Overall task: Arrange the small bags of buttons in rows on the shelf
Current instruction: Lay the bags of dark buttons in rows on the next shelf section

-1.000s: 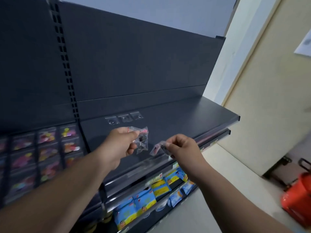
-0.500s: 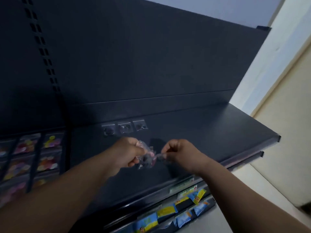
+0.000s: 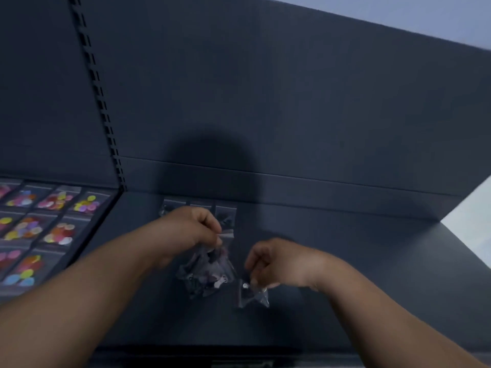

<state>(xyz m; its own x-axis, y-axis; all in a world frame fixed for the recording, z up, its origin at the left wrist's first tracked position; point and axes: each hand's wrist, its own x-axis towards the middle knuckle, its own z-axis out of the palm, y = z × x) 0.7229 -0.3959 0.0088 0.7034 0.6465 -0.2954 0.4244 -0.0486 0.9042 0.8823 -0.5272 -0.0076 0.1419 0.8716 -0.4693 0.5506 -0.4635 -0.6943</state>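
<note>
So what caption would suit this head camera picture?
Left hand holds a bunch of button bags while the right hand pinches one bag above the dark shelf.

The shelf and its back panel look like dark painted metal with a smooth, matt finish, and the slotted upright between the bays looks the same. The bunch of small bags and the single bag are thin clear plastic, crinkled and glossy where light catches. The flat bags of coloured buttons on the left are the same shiny clear film.
</note>
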